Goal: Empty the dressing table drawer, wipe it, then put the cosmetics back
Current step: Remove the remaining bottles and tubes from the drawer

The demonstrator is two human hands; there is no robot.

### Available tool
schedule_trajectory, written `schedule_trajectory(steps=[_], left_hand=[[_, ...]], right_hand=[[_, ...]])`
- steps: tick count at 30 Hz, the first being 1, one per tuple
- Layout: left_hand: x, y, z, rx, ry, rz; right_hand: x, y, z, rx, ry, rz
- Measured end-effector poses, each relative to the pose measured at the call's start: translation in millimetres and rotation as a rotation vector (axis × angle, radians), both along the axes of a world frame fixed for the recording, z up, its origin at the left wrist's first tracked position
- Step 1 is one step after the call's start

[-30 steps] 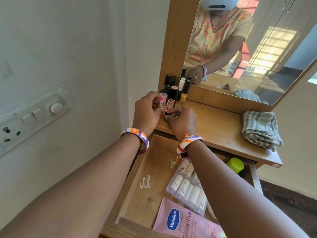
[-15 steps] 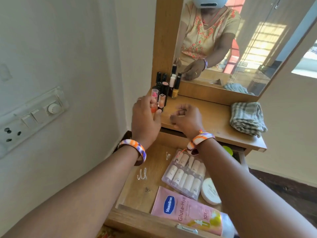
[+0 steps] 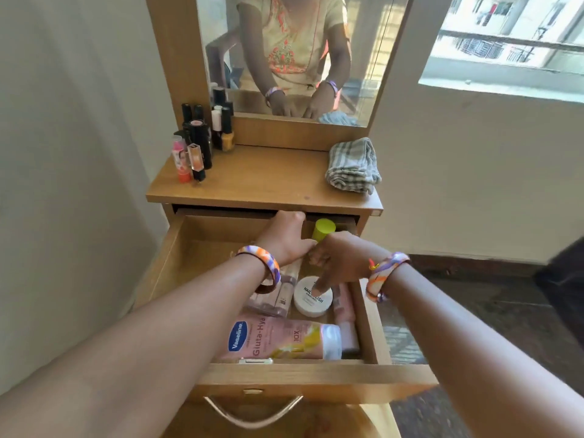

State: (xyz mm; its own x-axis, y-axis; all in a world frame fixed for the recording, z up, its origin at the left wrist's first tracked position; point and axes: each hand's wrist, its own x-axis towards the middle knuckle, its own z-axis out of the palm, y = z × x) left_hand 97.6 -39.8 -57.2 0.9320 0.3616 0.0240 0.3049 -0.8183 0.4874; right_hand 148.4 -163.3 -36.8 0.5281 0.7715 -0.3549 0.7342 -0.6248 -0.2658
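The wooden drawer point(image 3: 181, 251) stands pulled out. In it lie a pink Vaseline tube point(image 3: 278, 339) along the front, a white round nail-polish jar point(image 3: 308, 303), a clear pack of small bottles point(image 3: 278, 300), a pink bottle point(image 3: 344, 311) by the right wall and a yellow-green cap point(image 3: 324, 229) at the back. My left hand point(image 3: 284, 240) reaches to the drawer's back, its fingertips hidden under the tabletop edge. My right hand point(image 3: 339, 259) hovers over the white jar, one finger touching its lid. Lipsticks and nail polishes point(image 3: 197, 147) stand on the tabletop's left.
A folded grey checked cloth point(image 3: 352, 167) lies on the right of the tabletop point(image 3: 268, 178). The mirror point(image 3: 300, 55) rises behind it. A wall is close on the left; a window point(image 3: 512, 42) is at the upper right. The drawer handle point(image 3: 252, 412) hangs at the front.
Both hands left the small bottles on the tabletop and dropped into the drawer. The pink and orange bottles now stand alone at the left. The view has tilted downward.
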Motion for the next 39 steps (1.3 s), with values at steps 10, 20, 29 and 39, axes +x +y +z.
schedule_trajectory(steps=[10, 20, 29, 39], left_hand=[[18.4, -29.7, -22.9, -0.132, -0.173, 0.201], [-24.7, -1.8, -2.4, -0.198, -0.329, -0.012], [-32.1, 38.4, 66.5, -0.231, -0.661, 0.100], [17.1, 71.8, 66.8, -0.272, -0.613, 0.281]], right_hand=[[-42.3, -16.7, 14.2, -0.052, -0.106, -0.043], [-16.4, -11.5, -41.2, 0.093, 0.033, -0.187], [-3.1, 12.0, 60.8, 0.121, 0.065, 0.014], [19.2, 54.2, 54.9, 0.531, -0.131, -0.309]])
